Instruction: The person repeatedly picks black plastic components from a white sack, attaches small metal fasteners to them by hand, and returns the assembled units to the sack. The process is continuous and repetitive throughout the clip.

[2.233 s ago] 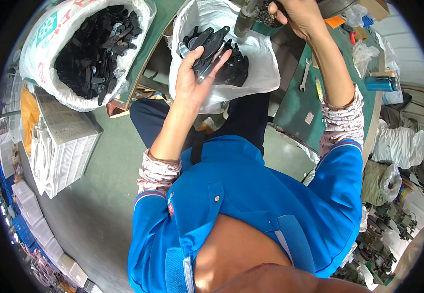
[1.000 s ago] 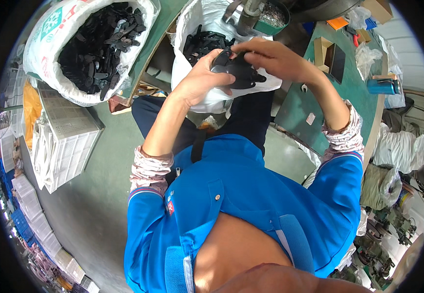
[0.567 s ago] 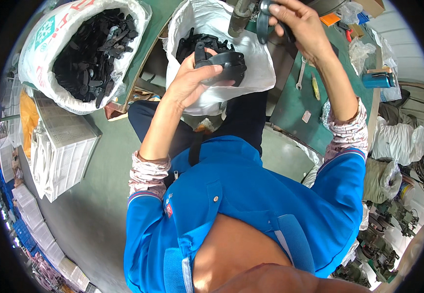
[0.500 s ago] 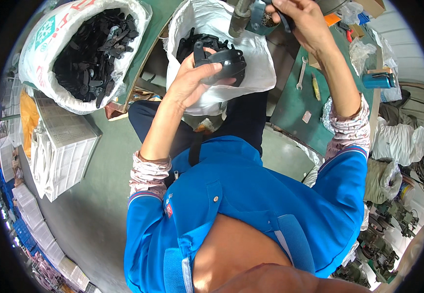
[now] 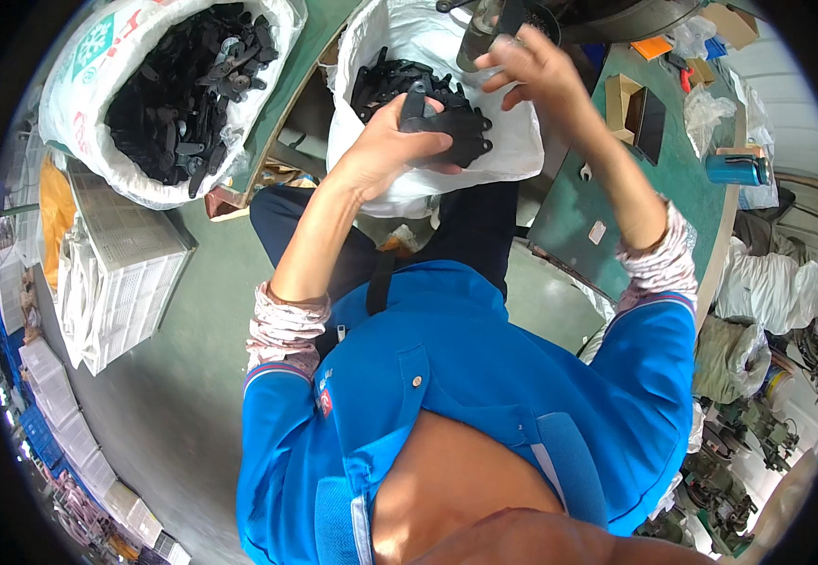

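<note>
A stack of flat, black, plastic-looking parts [image 5: 465,139] sits clamped in your left hand [image 5: 381,155] above an open white woven sack [image 5: 517,162]; farther right, your blurred right hand [image 5: 543,73], fingers apart, hangs near a dark grey cylindrical metal post [image 5: 478,42].

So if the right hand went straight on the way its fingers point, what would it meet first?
Probably the dark metal post, close ahead of the right hand; depth is unclear, so it might pass above.

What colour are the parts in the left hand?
The parts are black; the head view shows them best.
</note>
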{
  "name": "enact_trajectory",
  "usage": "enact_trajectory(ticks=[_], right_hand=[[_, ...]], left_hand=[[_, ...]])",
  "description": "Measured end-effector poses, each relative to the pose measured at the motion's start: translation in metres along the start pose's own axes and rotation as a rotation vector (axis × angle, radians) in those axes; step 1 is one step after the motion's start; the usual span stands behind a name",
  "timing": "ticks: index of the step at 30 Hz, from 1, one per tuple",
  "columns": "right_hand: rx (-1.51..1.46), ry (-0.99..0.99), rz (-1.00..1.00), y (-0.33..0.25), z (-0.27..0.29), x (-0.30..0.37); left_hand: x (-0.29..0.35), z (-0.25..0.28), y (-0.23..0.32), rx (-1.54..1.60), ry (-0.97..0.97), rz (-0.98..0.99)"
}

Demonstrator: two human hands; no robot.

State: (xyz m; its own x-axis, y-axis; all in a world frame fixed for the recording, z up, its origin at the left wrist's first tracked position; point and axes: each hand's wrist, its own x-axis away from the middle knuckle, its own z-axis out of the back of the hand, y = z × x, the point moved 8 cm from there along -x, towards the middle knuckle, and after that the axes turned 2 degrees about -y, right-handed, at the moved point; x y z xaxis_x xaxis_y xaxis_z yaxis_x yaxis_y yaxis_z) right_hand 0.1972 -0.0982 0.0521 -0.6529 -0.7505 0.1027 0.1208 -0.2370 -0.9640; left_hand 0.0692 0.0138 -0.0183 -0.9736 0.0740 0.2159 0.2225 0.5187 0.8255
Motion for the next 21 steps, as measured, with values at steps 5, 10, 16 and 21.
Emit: enact_trajectory(ticks=[5, 10, 16, 21], right_hand=[[0.490, -0.072, 0.598, -0.028, -0.057, 0.035], [0.452, 0.201, 0.422, -0.009, -0.047, 0.051], [0.027, 0.445, 0.255, 0.036, -0.051, 0.054], [-0.555, 0.587, 0.220, 0.062, -0.056, 0.044]], left_hand=[[-0.003, -0.030, 0.003, -0.037, -0.132, -0.001], [-0.005, 0.003, -0.002, -0.089, 0.088, -0.088], [0.007, 0.004, 0.004, 0.104, 0.242, -0.139], [0.006, -0.003, -0.004, 0.354, 0.127, -0.349]])
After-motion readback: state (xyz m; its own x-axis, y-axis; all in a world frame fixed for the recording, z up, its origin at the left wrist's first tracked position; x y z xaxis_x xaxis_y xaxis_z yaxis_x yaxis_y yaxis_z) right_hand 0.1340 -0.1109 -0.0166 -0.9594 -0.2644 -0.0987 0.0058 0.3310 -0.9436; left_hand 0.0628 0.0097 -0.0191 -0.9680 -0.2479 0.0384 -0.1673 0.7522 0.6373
